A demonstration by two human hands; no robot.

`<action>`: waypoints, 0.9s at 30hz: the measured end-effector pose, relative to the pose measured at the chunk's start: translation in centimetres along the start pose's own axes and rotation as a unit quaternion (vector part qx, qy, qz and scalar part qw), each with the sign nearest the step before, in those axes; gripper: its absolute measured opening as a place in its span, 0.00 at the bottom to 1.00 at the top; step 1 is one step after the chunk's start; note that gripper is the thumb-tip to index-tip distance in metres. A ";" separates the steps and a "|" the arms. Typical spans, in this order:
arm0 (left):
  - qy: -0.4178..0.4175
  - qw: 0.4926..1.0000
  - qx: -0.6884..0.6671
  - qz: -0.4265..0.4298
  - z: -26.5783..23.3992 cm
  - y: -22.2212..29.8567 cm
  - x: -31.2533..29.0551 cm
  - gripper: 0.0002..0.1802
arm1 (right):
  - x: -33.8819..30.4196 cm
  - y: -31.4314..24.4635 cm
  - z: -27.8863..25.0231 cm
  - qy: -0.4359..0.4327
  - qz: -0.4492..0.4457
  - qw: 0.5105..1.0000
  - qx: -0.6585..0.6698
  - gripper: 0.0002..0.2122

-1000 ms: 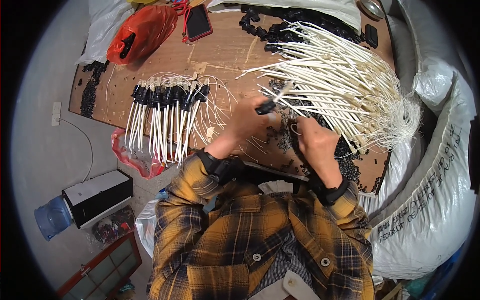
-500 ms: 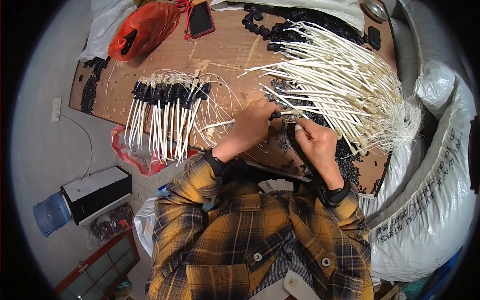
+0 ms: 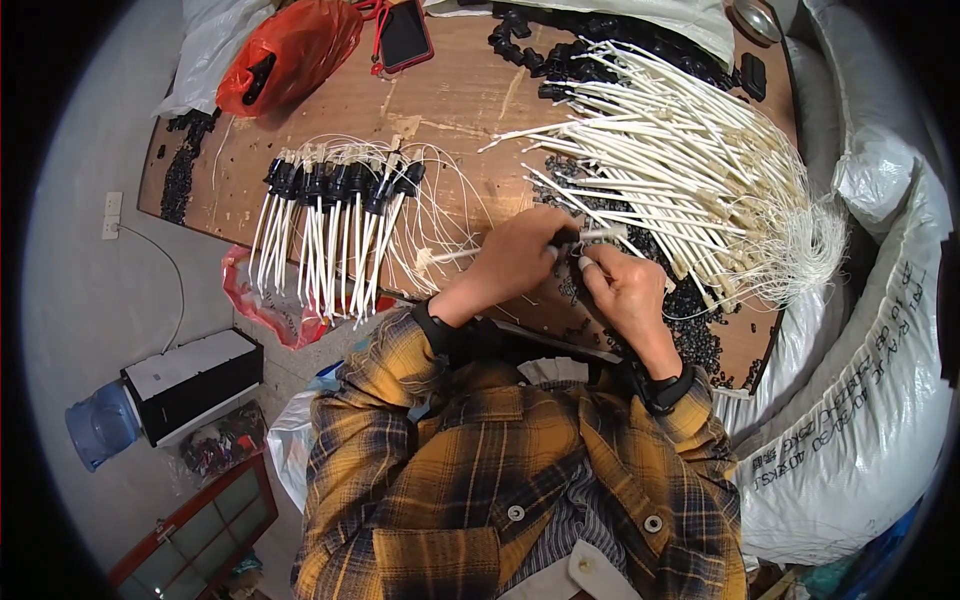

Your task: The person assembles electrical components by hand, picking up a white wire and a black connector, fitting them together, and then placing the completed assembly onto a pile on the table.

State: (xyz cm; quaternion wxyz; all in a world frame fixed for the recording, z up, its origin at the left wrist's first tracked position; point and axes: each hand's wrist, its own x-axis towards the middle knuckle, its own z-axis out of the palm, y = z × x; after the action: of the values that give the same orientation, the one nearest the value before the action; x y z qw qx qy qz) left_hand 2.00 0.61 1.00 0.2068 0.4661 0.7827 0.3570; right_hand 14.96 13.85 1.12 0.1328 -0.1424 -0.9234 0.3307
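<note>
My left hand [image 3: 520, 250] is closed around a white-sleeved wire assembly. Its pale end [image 3: 604, 233] pokes out past my fingers, smeared by motion, with a bit of black fitting beside it. Close by, my right hand [image 3: 628, 292] is pinched, thumb against fingers, near that end; whatever sits in the pinch is too small to name. On the right lies a large heap of white-sleeved wires [image 3: 660, 150] with bare thin leads. Small black plastic parts [image 3: 695, 345] are strewn under and beside my right hand. To the left rests a row of wires with black sockets [image 3: 345, 185].
A red plastic bag [image 3: 290, 60] and a phone [image 3: 405, 38] lie on the far left of the wooden table [image 3: 450, 100]. Larger black parts [image 3: 515, 45] are piled at the back. Full white sacks [image 3: 850, 430] press against the right edge. A pink-edged bag [image 3: 290, 310] hangs below the left edge.
Both hands have shifted slightly and turned. The black fitting, plainly seen before at my left fingertips, is now mostly hidden, and the pale end points further right and up.
</note>
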 end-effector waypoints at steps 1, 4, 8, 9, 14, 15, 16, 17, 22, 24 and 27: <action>-0.004 0.998 -0.058 -0.037 -0.2 0.2 0.3 0.17 | 0.0 0.0 0.0 0.005 0.003 1.000 -0.001 0.05; -0.012 0.979 -0.173 -0.109 -0.6 0.7 0.8 0.15 | 0.0 -0.1 0.2 0.025 0.004 0.998 0.051 0.05; -0.040 0.983 -0.143 -0.112 -0.6 0.5 0.8 0.14 | 0.0 0.2 0.2 0.063 -0.034 0.996 0.055 0.04; -0.008 0.992 -0.101 -0.076 -0.3 0.0 0.6 0.15 | -0.1 0.3 0.1 0.076 -0.054 0.995 0.045 0.04; 0.067 0.997 0.041 0.024 0.6 -1.7 -0.1 0.17 | 0.2 0.3 -0.7 0.076 0.015 0.995 0.058 0.05; 0.071 0.994 0.068 0.040 0.6 -1.8 -0.1 0.17 | 0.2 0.3 -0.6 0.082 0.017 0.995 0.059 0.05; 0.072 0.994 0.068 0.040 0.7 -1.9 -0.1 0.17 | 0.2 0.3 -0.4 0.087 0.019 0.994 0.060 0.04; 0.066 0.995 0.067 0.044 0.8 -1.8 -0.2 0.17 | 0.3 0.3 -0.3 0.092 0.022 0.994 0.061 0.04; 0.055 0.994 0.071 0.065 1.0 -0.9 -0.3 0.14 | 0.1 0.2 0.1 0.082 0.033 0.992 0.093 0.04; 0.054 0.993 0.073 0.073 1.2 -0.7 -0.3 0.12 | 0.1 0.3 0.5 0.062 0.034 0.993 0.095 0.04; 0.038 0.991 0.091 0.087 1.3 -0.6 -0.2 0.13 | 0.1 0.2 0.4 0.041 0.046 0.994 0.085 0.05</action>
State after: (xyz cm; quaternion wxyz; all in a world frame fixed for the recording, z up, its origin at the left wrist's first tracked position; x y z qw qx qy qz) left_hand 2.61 0.71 -0.33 0.1015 0.5354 0.7754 0.3190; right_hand 14.77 13.81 0.66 0.1670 -0.1869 -0.8783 0.4072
